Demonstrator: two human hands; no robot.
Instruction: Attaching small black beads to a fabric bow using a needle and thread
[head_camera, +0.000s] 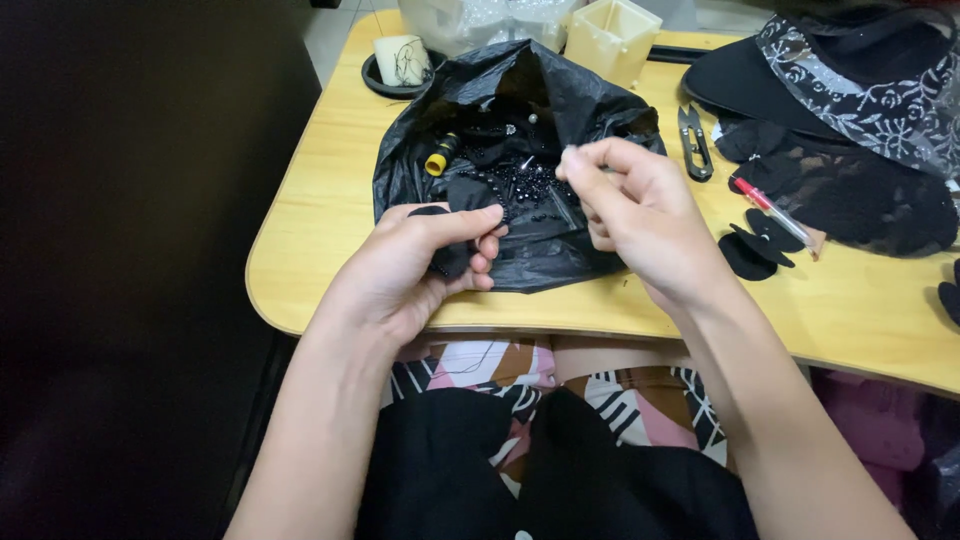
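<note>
On the pale wooden counter (320, 215), the left hand (420, 265) has its fingers clamped on a small black fabric piece (450, 258), held against the near edge of an open black plastic bag (540, 150) full of black beads. Just right of it, the right hand (640, 215) hovers over the bag with thumb and forefinger pinched together on a thin needle (526, 163). Farther right lie small black thread snips (694, 142) and a red-capped pen (772, 210).
</note>
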